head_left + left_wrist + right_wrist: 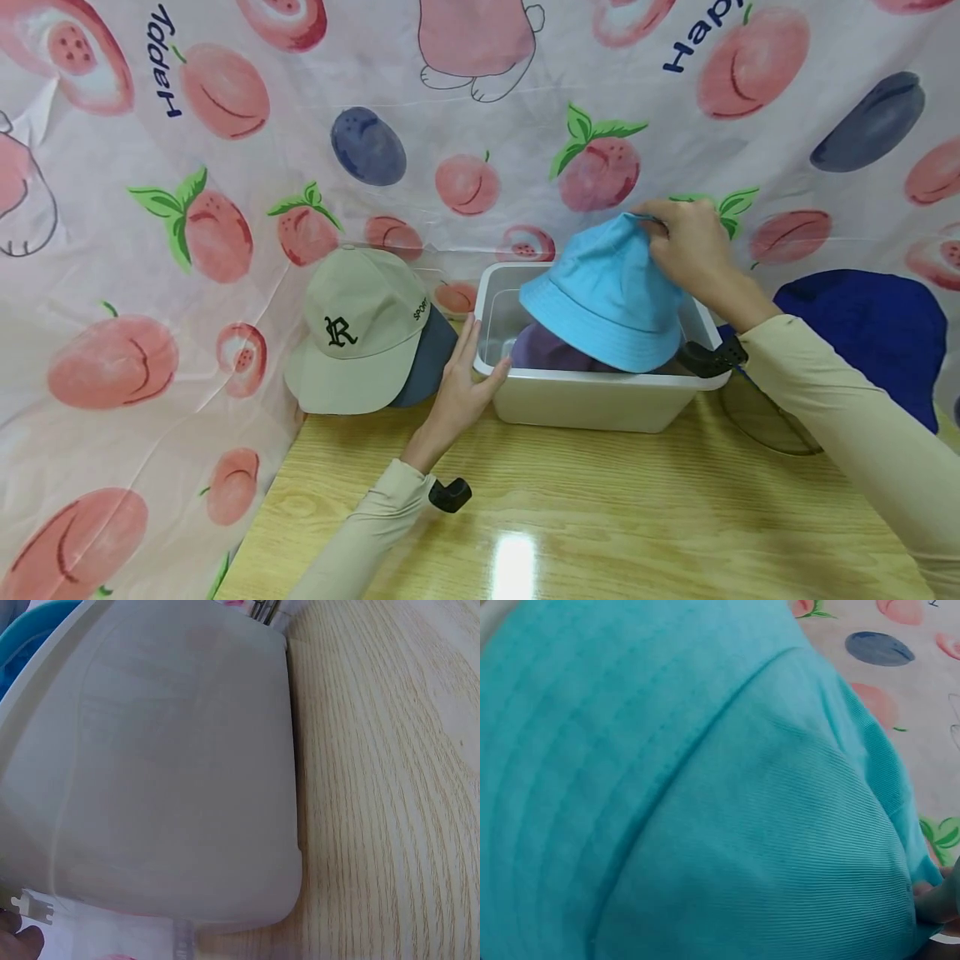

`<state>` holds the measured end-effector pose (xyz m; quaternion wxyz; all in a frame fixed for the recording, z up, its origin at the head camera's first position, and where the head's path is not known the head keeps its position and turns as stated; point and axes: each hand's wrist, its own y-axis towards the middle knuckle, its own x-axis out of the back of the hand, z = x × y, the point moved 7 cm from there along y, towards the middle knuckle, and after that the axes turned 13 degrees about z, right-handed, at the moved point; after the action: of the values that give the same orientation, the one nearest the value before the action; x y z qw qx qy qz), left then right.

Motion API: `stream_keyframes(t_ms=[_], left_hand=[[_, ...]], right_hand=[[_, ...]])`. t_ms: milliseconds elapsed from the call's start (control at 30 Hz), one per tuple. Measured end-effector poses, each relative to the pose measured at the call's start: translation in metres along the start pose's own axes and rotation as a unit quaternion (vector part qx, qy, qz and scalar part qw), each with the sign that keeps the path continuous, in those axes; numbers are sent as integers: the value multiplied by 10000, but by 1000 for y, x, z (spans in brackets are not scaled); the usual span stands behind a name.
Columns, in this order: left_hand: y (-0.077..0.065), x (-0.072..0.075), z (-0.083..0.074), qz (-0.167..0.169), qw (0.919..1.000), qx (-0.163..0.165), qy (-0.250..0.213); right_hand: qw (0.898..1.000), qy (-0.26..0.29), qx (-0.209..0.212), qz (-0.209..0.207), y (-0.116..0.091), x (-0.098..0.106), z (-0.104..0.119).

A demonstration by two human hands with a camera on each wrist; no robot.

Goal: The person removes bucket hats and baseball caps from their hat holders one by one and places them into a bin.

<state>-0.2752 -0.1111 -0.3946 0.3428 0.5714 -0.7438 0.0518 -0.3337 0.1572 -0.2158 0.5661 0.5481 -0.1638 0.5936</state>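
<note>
A light blue bucket hat (611, 292) hangs tilted over the white plastic bin (585, 404), its brim partly below the bin's rim. My right hand (693, 250) pinches the hat's crown at the top; in the right wrist view the bucket hat (765, 817) fills most of the frame. Inside the bin, partly covered by that brim, lies a purple hat-like cloth piece (547, 348). With fingers extended, my left hand (461, 396) touches the bin's left end. The left wrist view shows the bin's side (165, 765) close up.
Left of the bin, a beige cap (367, 317) with a dark letter R overlaps a grey-blue cap (427, 358). Dark blue fabric (870, 333) lies at the right, near a dark mesh-like item (768, 417). Fruit-print cloth (480, 133) rises behind the wooden table (585, 508).
</note>
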Motion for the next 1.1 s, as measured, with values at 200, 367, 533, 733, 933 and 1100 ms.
stream_keyframes(t_ms=[200,367,533,733,933,1100], left_hand=[[0,-1,0,-9,10000,-9,1],[1,-2,0,-37,10000,-77,-2],[1,-2,-1,-47,9999,-100,-10],[1,-1,-1,-41,9999,-91,-24],[0,-1,-1,-56,9999,-107,5],[1,-1,-1,-67,9999,-139,1]], right_hand=[[9998,30,-174,-71,-1,-12,-5],[9996,216,-200,-6,-8,-23,-6],[9997,214,-38,88,-17,-30,2],[9991,95,161,387,-25,-38,13],[9962,-33,303,815,-30,-52,18],[9907,96,396,1296,-29,-69,18]])
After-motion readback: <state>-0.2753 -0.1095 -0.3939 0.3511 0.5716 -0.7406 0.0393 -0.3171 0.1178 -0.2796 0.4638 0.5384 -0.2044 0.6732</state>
